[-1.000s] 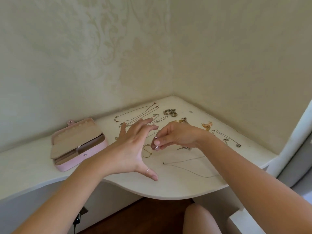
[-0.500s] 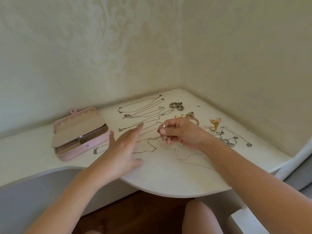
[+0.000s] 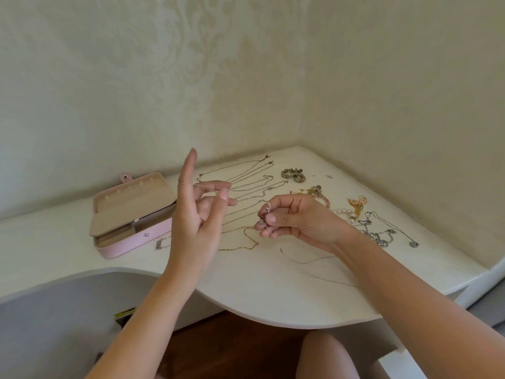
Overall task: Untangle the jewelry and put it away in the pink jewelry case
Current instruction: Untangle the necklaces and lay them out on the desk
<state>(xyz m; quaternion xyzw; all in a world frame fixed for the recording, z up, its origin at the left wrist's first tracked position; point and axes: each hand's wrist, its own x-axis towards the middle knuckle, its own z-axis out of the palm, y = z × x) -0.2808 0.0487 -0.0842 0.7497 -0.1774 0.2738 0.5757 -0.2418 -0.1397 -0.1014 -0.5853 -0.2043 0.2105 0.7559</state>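
The pink jewelry case [image 3: 128, 246] lies open at the left of the white corner table [image 3: 259, 294], its beige insert showing. My right hand [image 3: 297, 221] is held just above the table and pinches a thin silver chain [image 3: 276, 243] with a small charm. The chain's loose end trails down onto the tabletop. My left hand [image 3: 196, 214] is raised between the case and the chain, fingers straight and spread, one pointing up. It holds nothing. Several thin necklaces [image 3: 246, 181] lie stretched out in rows behind my hands.
A gold chain [image 3: 240, 247] curls under my hands and a small bar necklace [image 3: 161, 243] lies by the case. A dark bead bracelet [image 3: 293, 175], pearls [image 3: 341, 212], gold pieces [image 3: 356, 202] and tangled silver necklaces [image 3: 382, 233] sit at the right. Walls close off the corner.
My left hand has lifted off the table and now stands upright with spread fingers. My right hand keeps its pinch on the chain and has risen slightly.
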